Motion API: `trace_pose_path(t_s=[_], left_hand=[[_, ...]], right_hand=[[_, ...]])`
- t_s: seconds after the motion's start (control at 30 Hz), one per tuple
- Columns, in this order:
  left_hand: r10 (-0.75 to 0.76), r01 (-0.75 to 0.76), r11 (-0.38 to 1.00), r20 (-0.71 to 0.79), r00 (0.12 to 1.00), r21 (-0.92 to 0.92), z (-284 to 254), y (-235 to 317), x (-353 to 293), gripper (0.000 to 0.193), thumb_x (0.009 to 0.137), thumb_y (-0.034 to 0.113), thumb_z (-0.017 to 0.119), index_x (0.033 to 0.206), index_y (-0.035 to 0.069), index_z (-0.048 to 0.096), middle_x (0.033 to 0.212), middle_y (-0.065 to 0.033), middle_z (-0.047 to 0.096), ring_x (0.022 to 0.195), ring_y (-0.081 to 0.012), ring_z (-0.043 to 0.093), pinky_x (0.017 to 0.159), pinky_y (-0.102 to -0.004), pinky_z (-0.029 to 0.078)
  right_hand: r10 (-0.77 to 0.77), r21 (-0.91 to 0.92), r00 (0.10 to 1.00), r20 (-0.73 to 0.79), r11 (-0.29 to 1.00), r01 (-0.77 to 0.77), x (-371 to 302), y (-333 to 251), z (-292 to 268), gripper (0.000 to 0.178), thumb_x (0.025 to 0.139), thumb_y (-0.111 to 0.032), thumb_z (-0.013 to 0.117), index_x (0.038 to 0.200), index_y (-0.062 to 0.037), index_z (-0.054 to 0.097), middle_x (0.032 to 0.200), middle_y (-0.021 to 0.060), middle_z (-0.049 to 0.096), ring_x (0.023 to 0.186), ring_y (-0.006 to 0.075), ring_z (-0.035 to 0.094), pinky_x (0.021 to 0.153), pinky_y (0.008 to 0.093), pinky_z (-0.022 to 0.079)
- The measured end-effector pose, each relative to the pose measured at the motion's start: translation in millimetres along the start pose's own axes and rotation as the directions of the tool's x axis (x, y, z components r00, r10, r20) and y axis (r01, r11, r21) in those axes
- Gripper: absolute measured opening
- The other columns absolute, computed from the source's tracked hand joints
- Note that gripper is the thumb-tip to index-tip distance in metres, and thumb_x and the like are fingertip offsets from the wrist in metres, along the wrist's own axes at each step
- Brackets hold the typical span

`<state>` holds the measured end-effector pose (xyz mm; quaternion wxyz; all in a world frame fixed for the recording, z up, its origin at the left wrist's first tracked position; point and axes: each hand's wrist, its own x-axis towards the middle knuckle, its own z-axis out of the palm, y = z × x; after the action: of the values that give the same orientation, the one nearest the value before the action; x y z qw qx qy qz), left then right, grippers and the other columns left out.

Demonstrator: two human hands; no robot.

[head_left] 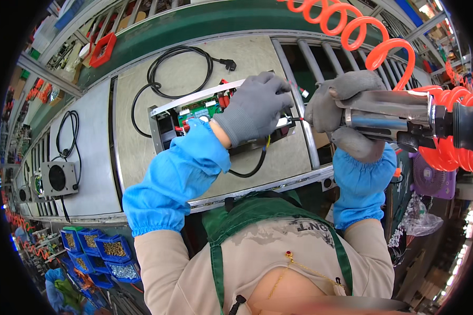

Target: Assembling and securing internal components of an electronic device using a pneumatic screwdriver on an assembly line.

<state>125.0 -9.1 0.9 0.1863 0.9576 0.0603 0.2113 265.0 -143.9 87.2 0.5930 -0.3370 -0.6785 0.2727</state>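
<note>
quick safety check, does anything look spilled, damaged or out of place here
Nothing clearly stands out. The unit sits open, its board exposed, and a cable lies loosely coiled beside it. I see no spill or damage, though the left hand hides part.

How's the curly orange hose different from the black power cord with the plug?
The curly hose is bright orange, but the power cord is black. The hose looks thicker; the cord looks thinner. The hose hangs in springy spirals, while the cord lies in loose loops on the metal board. Both are curved.
</note>
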Motion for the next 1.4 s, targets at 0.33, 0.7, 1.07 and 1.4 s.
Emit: trace_pose_path(t_s=[0.33,0.7,1.07,1.4], left_hand=[[0.135,-0.132,0.991,0.427,0.894,-0.037,-11,-26,31,0.033,0.082,0.037,0.058,0.114,0.031,0.066,0.133,-0.0002,0.051,0.130,-0.0239,0.036,0.099,-0.0501,0.037],[0.178,-0.250,0.952,0.343,0.922,0.176,3,-24,30,0.029,0.085,0.038,0.058,0.110,0.023,0.061,0.112,0.0013,0.058,0.113,-0.0215,0.051,0.079,-0.0435,0.047],[0.177,-0.224,0.958,0.244,0.953,0.181,16,-32,30,0.025,0.076,0.031,0.063,0.100,0.025,0.062,0.104,0.0067,0.061,0.107,-0.0170,0.055,0.069,-0.0406,0.046],[0.210,-0.237,0.960,0.182,0.961,0.146,19,-34,30,0.021,0.076,0.030,0.064,0.097,0.025,0.064,0.100,0.0065,0.062,0.105,-0.0161,0.056,0.071,-0.0411,0.046]], right_hand=[[0.093,0.173,0.981,-0.172,0.983,-0.063,11,-1,15,0.052,0.069,0.006,0.067,0.118,0.0022,0.050,0.080,0.0087,0.060,0.070,0.0171,0.059,0.065,0.0358,0.052],[0.105,0.207,0.971,-0.216,0.976,-0.059,14,3,8,0.048,0.068,0.005,0.067,0.113,0.0063,0.050,0.073,0.0104,0.057,0.064,0.0175,0.058,0.060,0.0352,0.051],[0.131,0.177,0.956,-0.262,0.980,-0.086,14,2,14,0.052,0.064,0.001,0.070,0.112,0.0051,0.051,0.072,0.0097,0.057,0.061,0.0168,0.055,0.060,0.0370,0.051],[0.121,0.111,0.905,-0.407,0.990,-0.082,-5,4,11,0.059,0.058,0.006,0.063,0.116,0.0068,0.050,0.075,0.0138,0.058,0.061,0.0214,0.057,0.058,0.0388,0.050]])
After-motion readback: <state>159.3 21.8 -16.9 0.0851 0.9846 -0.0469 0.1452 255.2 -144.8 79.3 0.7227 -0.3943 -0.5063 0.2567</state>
